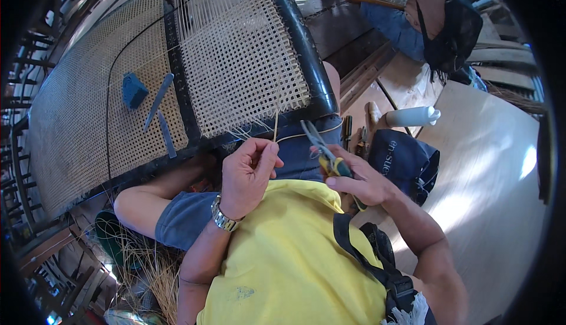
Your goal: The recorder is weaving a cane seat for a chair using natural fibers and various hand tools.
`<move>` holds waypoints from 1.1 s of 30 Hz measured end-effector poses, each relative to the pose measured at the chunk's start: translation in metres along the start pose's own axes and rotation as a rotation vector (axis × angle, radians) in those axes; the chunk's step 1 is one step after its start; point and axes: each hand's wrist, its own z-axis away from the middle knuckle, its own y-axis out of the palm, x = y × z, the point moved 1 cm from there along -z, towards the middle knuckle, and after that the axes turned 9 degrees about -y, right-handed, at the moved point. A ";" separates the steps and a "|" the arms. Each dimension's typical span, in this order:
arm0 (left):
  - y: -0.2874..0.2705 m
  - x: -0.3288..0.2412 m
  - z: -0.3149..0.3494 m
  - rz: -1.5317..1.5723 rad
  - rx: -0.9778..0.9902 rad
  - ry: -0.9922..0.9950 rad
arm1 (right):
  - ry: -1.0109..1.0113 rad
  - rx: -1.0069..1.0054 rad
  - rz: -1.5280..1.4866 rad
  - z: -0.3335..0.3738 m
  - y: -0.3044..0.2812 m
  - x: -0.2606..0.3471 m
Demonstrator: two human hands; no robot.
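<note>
My left hand (pixel 250 170) pinches a thin cane strand (pixel 276 125) between thumb and fingertips, just off the front edge of a woven cane panel (pixel 242 59). To its right, my right hand (pixel 367 182) is wrapped round the yellow and green handles of a pair of scissors (pixel 318 140). Their metal blades point up and left, near the strand's loose loop but apart from my left hand. The panel sits in a dark wooden frame (pixel 298 36). Open-weave cane fills most of it, with bare parallel strands toward the far end. Several loose ends stick out at its front edge.
On a second cane panel (pixel 76 118) at left lie a blue sponge (pixel 135 91) and two flat metal tools (pixel 158 102). At right are a white bottle (pixel 413 117) and a dark cloth bag (pixel 404 160). Another person's arm (pixel 429 3) shows beyond. Loose cane (pixel 162 278) lies lower left.
</note>
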 end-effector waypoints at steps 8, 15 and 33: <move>0.009 -0.003 -0.001 -0.060 0.058 -0.018 | -0.080 0.023 -0.032 -0.018 0.010 0.003; -0.011 -0.010 -0.012 0.241 -0.001 -0.013 | 0.034 -0.515 0.253 0.013 -0.007 -0.057; -0.077 -0.002 0.015 0.459 -0.223 0.099 | -0.401 -0.213 -0.103 -0.018 -0.021 0.045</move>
